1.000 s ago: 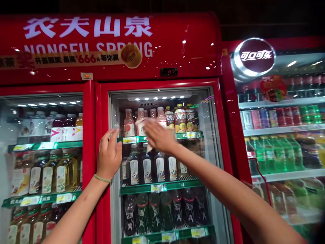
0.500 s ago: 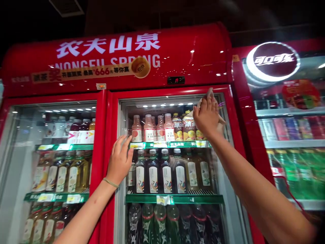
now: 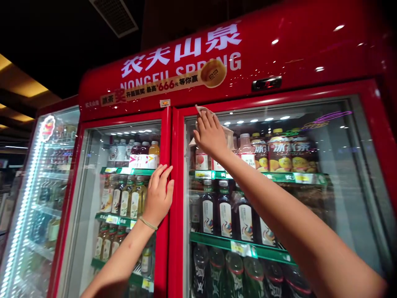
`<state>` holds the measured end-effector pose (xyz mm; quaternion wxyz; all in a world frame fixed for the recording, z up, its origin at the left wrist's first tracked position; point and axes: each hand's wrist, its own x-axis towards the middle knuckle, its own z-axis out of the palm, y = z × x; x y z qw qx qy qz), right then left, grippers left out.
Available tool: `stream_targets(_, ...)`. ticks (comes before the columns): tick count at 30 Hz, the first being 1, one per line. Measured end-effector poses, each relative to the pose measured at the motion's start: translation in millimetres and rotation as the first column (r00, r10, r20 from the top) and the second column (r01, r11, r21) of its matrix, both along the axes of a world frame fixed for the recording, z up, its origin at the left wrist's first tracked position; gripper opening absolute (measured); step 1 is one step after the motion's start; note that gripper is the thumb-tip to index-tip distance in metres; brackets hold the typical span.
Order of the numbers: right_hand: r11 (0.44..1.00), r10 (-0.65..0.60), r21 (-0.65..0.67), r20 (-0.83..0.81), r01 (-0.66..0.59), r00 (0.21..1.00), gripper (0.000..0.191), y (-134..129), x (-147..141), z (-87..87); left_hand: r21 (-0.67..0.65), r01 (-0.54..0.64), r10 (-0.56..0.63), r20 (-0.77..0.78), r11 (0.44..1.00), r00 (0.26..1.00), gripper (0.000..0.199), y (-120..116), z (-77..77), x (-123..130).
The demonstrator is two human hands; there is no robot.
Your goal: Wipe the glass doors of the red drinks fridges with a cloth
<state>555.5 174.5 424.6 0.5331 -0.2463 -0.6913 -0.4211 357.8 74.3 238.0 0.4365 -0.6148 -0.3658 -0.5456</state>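
Observation:
My right hand [image 3: 211,134] presses a pale cloth [image 3: 228,136] flat against the top left corner of the right glass door of a red drinks fridge [image 3: 297,54]. Its fingers are spread over the cloth. Lower and to the left, my left hand [image 3: 159,194] is raised with its fingers apart, at the red door frame [image 3: 178,248] between the two doors. It holds nothing, and a thin band circles its wrist. Bottles behind the right door are partly hidden by my right arm.
Bottles [image 3: 124,196] stand on green-edged shelves behind the left door. Another lit fridge [image 3: 46,182] is at the far left. A small display [image 3: 266,83] sits above the right door, and a vent [image 3: 114,16] is in the dark ceiling.
My right hand and the cloth have gone from the right door's upper right corner to its upper left. The view has swung left, and my left hand is now nearer the middle frame.

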Motion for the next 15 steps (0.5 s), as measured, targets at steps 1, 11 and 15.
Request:
stream_targets(1,1.000,0.013,0.003,0.023,-0.014,1.000,0.068,-1.4,-13.1,0.5,-0.009,-0.007,0.007,0.002,1.000,1.000,0.044,-1.2,-2.6,-5.9)
stream_targets(11,0.991,0.120,-0.089,0.255,-0.101,0.959,0.066,-23.5,-42.7,-127.0,-0.006,-0.022,0.022,0.021,1.000,1.000,0.042,-15.5,-9.6,-22.5)
stream_targets(15,0.992,0.115,-0.096,0.395,-0.083,0.911,0.066,-30.3,-30.9,-243.2,-0.022,-0.019,0.020,0.034,1.000,0.999,0.042,-23.2,-14.7,-13.4)
